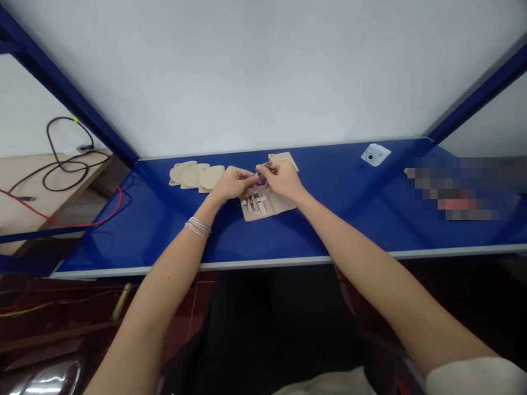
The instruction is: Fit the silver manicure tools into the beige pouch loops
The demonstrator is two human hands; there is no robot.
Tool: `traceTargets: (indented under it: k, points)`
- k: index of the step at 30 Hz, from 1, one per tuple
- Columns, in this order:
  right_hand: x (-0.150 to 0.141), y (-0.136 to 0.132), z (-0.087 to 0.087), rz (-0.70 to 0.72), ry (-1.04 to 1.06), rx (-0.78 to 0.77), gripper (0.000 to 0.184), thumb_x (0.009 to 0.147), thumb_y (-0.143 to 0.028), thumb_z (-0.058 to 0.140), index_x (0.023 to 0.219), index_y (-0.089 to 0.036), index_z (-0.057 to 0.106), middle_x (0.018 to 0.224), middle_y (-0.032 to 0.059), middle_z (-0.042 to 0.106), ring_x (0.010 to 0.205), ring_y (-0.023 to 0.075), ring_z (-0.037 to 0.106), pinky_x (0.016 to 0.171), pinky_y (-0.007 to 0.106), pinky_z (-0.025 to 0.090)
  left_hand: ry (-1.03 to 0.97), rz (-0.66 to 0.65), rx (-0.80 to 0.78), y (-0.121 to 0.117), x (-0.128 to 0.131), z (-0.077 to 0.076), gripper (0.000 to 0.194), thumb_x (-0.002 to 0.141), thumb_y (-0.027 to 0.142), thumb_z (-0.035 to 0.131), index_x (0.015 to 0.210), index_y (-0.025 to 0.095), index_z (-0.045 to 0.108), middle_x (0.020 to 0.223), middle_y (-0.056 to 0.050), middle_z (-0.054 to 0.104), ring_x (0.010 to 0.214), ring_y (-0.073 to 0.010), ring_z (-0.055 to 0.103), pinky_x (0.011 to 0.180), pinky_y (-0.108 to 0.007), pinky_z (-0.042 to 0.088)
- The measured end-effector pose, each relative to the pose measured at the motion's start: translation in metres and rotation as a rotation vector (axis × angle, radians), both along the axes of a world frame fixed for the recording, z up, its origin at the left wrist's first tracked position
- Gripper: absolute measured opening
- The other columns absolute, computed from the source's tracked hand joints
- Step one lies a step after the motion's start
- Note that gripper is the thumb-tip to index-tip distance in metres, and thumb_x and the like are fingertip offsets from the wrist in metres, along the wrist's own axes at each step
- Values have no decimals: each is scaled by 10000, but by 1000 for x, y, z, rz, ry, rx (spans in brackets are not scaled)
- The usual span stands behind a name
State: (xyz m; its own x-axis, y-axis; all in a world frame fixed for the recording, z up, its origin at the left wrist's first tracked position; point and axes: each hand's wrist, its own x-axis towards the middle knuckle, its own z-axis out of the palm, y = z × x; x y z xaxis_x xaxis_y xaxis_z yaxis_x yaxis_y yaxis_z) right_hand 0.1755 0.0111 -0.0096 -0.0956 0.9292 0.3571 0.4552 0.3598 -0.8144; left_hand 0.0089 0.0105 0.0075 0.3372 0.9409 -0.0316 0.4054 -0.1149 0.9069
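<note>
Fingertips of my left hand (pixel 235 184) and my right hand (pixel 282 178) meet over the blue table. Both hands are closed in a pinch on a small metal nail tool (pixel 268 164), dark and shiny; its exact kind is too small to make out. Just below them lies an open beige manicure case (pixel 284 203), with several slim metal tools (pixel 257 203) in its left half. My fingers cover the case's upper edge. Behind my right hand is another beige case or flap (pixel 290 159), partly hidden.
Several closed beige cases (pixel 191 175) overlap in a row left of my hands. A white camera-shaped item (pixel 375 154) lies at the back right. A blurred-out patch (pixel 459 189) covers the far right. Black cable (pixel 61 164) and red cable (pixel 82 225) run at the left.
</note>
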Motion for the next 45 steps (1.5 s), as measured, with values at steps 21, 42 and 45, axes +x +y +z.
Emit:
traceTargets:
  k: [21, 42, 45]
  points:
    - [-3, -2, -2, -97, -196, 100, 295, 871, -268, 558, 631, -139, 673, 645, 73, 677, 630, 170, 600, 669, 301, 447, -10, 122, -29, 9, 6, -19, 320, 739, 405, 700, 600, 125, 631, 412, 41, 404, 377, -40, 280, 404, -211, 200]
    - [-1, 9, -19, 22, 144, -86, 291, 877, -349, 551, 720, -136, 673, 612, 37, 644, 480, 116, 559, 529, 259, 472, -51, 111, -40, 8, 5, -18, 274, 754, 340, 643, 588, 125, 609, 422, 38, 386, 397, -44, 247, 416, -221, 170]
    - [0, 4, -11, -5, 46, -32, 285, 865, -316, 563, 673, -138, 675, 581, 36, 636, 525, 135, 583, 618, 283, 487, -31, 115, -26, 8, 5, -18, 281, 755, 351, 640, 588, 126, 613, 417, 38, 380, 395, -44, 249, 414, -217, 174]
